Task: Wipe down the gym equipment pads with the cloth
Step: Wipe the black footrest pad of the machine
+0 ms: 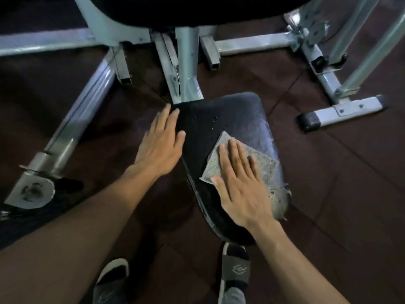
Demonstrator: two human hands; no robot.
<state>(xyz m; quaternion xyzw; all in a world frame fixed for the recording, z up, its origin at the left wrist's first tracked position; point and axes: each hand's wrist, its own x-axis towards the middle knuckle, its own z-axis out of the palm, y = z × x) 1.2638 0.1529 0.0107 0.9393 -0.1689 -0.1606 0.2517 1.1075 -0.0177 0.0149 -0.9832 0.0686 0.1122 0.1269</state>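
Person stands over a dark seat pad [221,128] on a grey-white steel machine frame [186,80]; dim light, dark rubber floor tiles [339,194]. Right hand [241,189] lies palm-down on a grey speckled cloth [266,166], fingers extended and slightly spread, thumb out to the side at the cloth's near corner; flat pressing, no pinch. The cloth sits on the right half of the pad, its far corner pointing up toward the pad's middle, its right edge close to the pad's right rim. Left hand [161,145] rests flat at the pad's left edge, fingers straight and close together, fingertips reaching onto the pad surface near the frame post. A few small pale specks show on the pad between the two hands. Near edge of the pad looks worn. Two slide sandals [235,268] visible below the pad on the floor. A second dark pad [197,9] sits at the top, above the frame.
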